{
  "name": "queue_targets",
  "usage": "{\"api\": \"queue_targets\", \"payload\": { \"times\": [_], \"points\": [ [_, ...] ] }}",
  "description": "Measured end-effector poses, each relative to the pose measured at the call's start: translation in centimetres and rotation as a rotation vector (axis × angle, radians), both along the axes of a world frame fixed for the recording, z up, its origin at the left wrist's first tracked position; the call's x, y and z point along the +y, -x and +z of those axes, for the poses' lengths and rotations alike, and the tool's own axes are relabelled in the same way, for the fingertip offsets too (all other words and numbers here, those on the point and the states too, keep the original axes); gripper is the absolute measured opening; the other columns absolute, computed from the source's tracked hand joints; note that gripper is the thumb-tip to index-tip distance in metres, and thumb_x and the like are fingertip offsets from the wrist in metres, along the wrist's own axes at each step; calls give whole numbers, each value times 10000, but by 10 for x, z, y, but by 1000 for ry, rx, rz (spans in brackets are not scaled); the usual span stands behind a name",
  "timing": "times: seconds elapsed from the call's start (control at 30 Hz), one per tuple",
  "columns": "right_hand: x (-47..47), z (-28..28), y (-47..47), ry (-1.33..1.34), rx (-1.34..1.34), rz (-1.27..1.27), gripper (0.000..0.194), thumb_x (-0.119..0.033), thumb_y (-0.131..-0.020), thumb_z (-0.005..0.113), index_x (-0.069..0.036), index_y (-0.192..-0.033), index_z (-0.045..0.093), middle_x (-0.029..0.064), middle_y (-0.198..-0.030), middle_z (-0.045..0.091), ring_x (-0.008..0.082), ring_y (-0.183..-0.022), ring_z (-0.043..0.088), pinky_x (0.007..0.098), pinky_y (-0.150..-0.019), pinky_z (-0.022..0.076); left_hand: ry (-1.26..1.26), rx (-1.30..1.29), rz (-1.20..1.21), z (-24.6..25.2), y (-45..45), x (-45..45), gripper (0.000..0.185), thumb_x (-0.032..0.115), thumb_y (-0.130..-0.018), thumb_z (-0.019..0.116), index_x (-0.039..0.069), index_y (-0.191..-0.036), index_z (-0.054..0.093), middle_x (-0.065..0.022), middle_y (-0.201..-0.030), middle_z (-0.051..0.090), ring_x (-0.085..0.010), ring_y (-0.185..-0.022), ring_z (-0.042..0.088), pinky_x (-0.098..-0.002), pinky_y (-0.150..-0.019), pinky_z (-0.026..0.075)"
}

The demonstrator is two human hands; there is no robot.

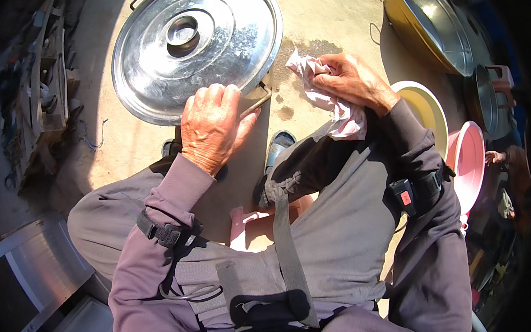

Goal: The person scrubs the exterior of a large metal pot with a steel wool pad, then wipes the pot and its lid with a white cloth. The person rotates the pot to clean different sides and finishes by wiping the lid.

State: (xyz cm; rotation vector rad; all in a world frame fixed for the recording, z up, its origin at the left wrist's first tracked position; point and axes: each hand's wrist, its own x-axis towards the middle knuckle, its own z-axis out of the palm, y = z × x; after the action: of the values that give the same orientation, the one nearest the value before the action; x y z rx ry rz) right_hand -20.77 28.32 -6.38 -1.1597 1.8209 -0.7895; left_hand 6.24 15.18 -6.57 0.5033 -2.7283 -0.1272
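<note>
A large round metal pot lid [146, 72] with a knob in its centre lies before me, covering the pot beneath it. My left hand [210, 123] is at the lid's near edge, its fingers curled by the rim. A metal side handle [260, 98] runs between those fingers and the thumb. To the right, my right hand [350, 82] grips a crumpled pale pink cloth [320, 91], which hangs down toward my right knee. The cloth is clear of the lid.
Damp spots [284, 113] mark the concrete floor. On the right stand a large metal basin [427, 17], a yellow basin [425, 111] and a pink basin [467, 169]. Another person's hand [495, 157] shows beyond them. A wooden rack [50, 80] stands left; a pink stool [237, 226] is below me.
</note>
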Motion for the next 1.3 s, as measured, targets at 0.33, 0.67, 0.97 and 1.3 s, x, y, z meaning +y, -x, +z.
{"api": "queue_targets", "payload": {
  "times": [0.33,0.67,0.97,1.3],
  "points": [
    [2,4,3,-62,54,-18,288,-227,-912,678,11,-1062,738,141,-824,741,169,-720,707,332,-675,569,-10,-68,52,4,17,2,391,214,-714,813,91,-993,569,-100,-926,530,-297,-889,557,-418,-765,455],
    [5,-3,5,-71,68,-16,311,-221,-887,688,32,-1066,719,162,-861,735,205,-778,703,349,-733,562,102,-113,30,2,19,-14,417,198,-671,813,102,-970,538,-79,-910,535,-259,-864,576,-387,-708,446],
    [5,-8,6,-1,138,-5,303,-270,-851,668,8,-965,709,224,-787,685,309,-697,681,414,-674,528,78,5,120,35,1,-62,262,46,-756,663,96,-998,575,-111,-914,567,-340,-878,592,-439,-781,503],
    [5,-17,7,70,135,-62,295,-276,-864,677,-19,-998,732,235,-830,702,376,-783,708,431,-706,545,34,104,146,70,-29,-94,119,7,-867,664,39,-954,589,-138,-859,588,-327,-750,596,-383,-689,491]
  ]
}}
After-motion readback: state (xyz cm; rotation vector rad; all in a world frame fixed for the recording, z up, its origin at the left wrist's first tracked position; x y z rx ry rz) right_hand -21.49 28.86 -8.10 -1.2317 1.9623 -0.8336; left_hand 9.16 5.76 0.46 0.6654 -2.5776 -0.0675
